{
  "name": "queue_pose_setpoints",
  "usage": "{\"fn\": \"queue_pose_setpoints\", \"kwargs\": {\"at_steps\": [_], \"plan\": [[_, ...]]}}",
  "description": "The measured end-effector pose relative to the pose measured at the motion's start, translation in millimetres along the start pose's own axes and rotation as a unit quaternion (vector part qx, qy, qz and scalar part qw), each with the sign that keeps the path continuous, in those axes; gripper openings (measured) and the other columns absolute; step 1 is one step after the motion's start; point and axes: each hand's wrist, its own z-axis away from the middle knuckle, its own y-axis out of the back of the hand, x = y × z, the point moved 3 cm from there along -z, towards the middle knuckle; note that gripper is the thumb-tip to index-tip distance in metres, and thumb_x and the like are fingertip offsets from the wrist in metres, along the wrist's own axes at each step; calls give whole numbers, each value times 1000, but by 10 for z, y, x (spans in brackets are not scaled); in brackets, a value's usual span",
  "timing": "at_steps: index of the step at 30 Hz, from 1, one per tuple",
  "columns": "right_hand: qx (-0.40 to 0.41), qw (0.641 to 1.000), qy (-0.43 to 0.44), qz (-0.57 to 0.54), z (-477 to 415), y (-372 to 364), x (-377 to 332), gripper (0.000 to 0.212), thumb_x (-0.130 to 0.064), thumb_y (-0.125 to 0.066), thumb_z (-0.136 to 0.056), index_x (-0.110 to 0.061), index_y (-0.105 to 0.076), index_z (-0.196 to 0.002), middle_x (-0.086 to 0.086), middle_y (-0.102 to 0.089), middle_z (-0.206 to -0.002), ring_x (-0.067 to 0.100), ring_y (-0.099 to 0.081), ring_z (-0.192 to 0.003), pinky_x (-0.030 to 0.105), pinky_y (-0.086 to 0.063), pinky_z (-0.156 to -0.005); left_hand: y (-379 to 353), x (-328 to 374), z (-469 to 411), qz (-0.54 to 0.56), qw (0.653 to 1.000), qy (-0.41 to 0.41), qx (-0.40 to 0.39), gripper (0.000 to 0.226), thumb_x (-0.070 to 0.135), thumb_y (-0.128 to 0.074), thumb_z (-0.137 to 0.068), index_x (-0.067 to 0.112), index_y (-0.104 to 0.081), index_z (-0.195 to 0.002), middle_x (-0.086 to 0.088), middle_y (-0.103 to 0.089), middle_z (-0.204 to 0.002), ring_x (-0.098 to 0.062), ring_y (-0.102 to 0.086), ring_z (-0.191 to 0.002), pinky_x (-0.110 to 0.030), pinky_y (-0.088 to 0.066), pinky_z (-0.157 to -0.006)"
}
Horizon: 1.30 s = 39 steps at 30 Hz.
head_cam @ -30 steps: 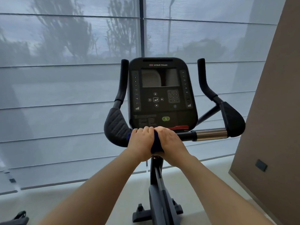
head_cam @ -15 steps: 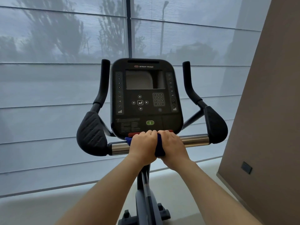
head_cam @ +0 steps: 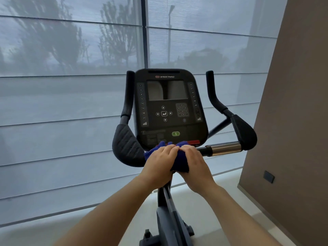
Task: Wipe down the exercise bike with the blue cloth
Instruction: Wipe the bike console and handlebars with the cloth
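Both hands, left hand (head_cam: 160, 161) and right hand (head_cam: 192, 161), clamping blue cloth (head_cam: 180, 161) around exercise bike (head_cam: 166, 107) crossbar mid-wipe, apparently; bare chrome grip (head_cam: 225, 148) just beyond right hand seemingly next

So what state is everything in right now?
Blue cloth: bunched, pressed on the handlebar under both hands.
Left hand: closed on the cloth.
Right hand: closed on the cloth.
Console: screen dark.
Chrome bar section: bare, uncovered.

Pale floor (head_cam: 204, 206) runs up to the window, and the only thing sitting on it is the exercise bike (head_cam: 170, 226), base planted near the brown wall.
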Motion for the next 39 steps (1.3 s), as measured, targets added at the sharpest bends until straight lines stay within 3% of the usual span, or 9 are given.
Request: {"fn": "queue_pose_setpoints", "kwargs": {"at_steps": [4, 8, 12, 15, 20, 25, 31, 35, 39], "plan": [[52, 998, 44, 16, -108, -53, -564, 66, -30, -76, -75, -21, -41, -131, -2, -36, -132, 15, -47, -112, 29, -52, -87, 562, -333, 317, 33, 996, -23, 80, 68, 18, -74, -75, 17, -39, -133, 0, -39, -138, -18, -45, -120, -32, -49, -91], [100, 993, 38, -51, -278, -202, -1018, 74, -41, -74, -75, -21, -36, -136, 0, -46, -128, 10, -49, -107, 21, -50, -83, 995, -686, 524, 15, 984, -27, 174, 55, 12, -76, -70, 14, -52, -118, -3, -53, -123, -22, -57, -101, -29, -53, -68], [57, 997, 38, 30, -288, -590, -1252, 60, -41, -68, -80, -18, -47, -131, 2, -54, -131, 18, -49, -118, 36, -45, -100, 855, -1095, 762, -10, 997, 21, 77, 49, 28, -59, -87, 22, -42, -133, 5, -50, -134, -18, -53, -113, -28, -47, -85], [40, 997, 9, 61, -214, -869, -1363, 61, -35, -64, -85, -16, -41, -137, 2, -47, -139, 19, -43, -127, 32, -35, -108, 702, -1320, 906, 29, 996, 58, 53, 52, 34, -54, -89, 28, -35, -137, 10, -44, -140, -13, -47, -121, -26, -43, -90], [7, 997, -51, 54, -213, -941, -1447, 58, -30, -55, -91, -19, -29, -142, -2, -35, -147, 15, -31, -134, 29, -27, -111, 626, -1396, 909, 35, 996, 21, 73, 54, 31, -55, -90, 25, -33, -138, 9, -43, -142, -13, -44, -125, -26, -44, -92], [3, 996, -66, 51, -375, -921, -1504, 48, -20, -52, -92, -13, -38, -137, 2, -42, -141, 18, -35, -130, 32, -29, -111, 603, -1485, 799, 93, 993, 28, 68, 50, 22, -59, -88, 26, -37, -133, 7, -49, -134, -15, -48, -117, -31, -48, -88], [62, 995, -72, 11, -711, -975, -1499, 31, -12, -53, -88, -15, -52, -119, 2, -55, -118, 17, -49, -108, 31, -42, -97, 685, -1639, 499, 147, 985, 20, 92, 39, 18, -55, -88, 24, -46, -126, 3, -55, -125, -16, -51, -107, -34, -49, -85], [67, 995, -65, 17, -1015, -980, -1471, 31, -10, -52, -88, -14, -53, -119, 3, -56, -119, 19, -49, -108, 27, -38, -93, 733, -1795, 255, 151, 981, 41, 113, 34, 13, -46, -91, 22, -50, -123, 2, -57, -122, -18, -52, -105, -26, -42, -82], [54, 997, -41, 44, -1266, -1025, -1436, 33, -10, -51, -88, -13, -53, -121, 5, -55, -121, 21, -47, -112, 27, -37, -93, 727, -1987, 101, 165, 977, 62, 116, 34, 14, -44, -91, 23, -50, -123, 1, -57, -120, -18, -51, -104, -27, -41, -81]]}}
